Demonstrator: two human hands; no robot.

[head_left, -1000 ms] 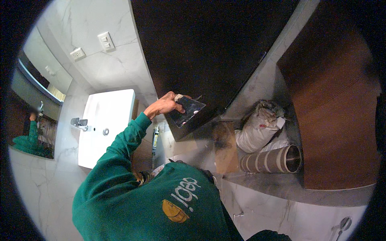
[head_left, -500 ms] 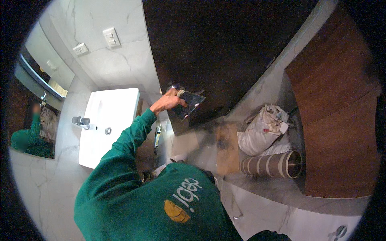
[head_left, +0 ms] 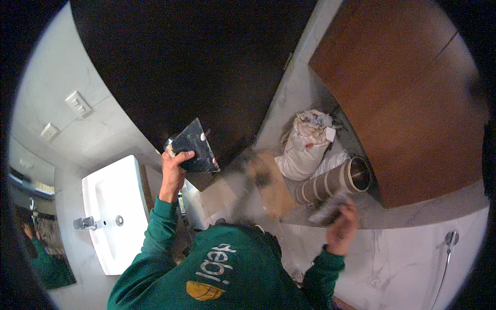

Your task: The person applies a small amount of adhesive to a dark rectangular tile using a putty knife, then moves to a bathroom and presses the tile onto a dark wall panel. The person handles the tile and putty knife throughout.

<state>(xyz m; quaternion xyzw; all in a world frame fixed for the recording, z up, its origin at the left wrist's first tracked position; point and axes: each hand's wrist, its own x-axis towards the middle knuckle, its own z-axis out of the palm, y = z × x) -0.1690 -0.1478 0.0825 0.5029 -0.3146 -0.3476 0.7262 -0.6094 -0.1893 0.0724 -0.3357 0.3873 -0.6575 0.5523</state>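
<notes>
My left hand (head_left: 173, 173) is closed on the near left edge of a thin, dark, four-cornered plate (head_left: 194, 151), with the thumb on its upper face. Pale smears and spots mark the plate, which is held tilted in front of the dark door-like panel (head_left: 191, 67). On the right, my right hand (head_left: 343, 230) is closed around a flat greyish thing (head_left: 328, 211). Motion smears it, so its exact kind cannot be made out. It overlaps the near side of the banded tube in this view.
A white washbasin (head_left: 135, 206) with a metal tap (head_left: 84, 223) is at left. Toward the right are a full white sack (head_left: 305, 147), the banded brown tube (head_left: 325, 187), a stained cardboard sheet (head_left: 274, 191) and a brown wooden door (head_left: 408, 103). A shower fitting (head_left: 452, 238) hangs at far right.
The view has turned, so the basin and sack sit further left. My left hand, still gripping the plate, shows the plate more upright. My right hand has come into view, blurred, with a flat thing.
</notes>
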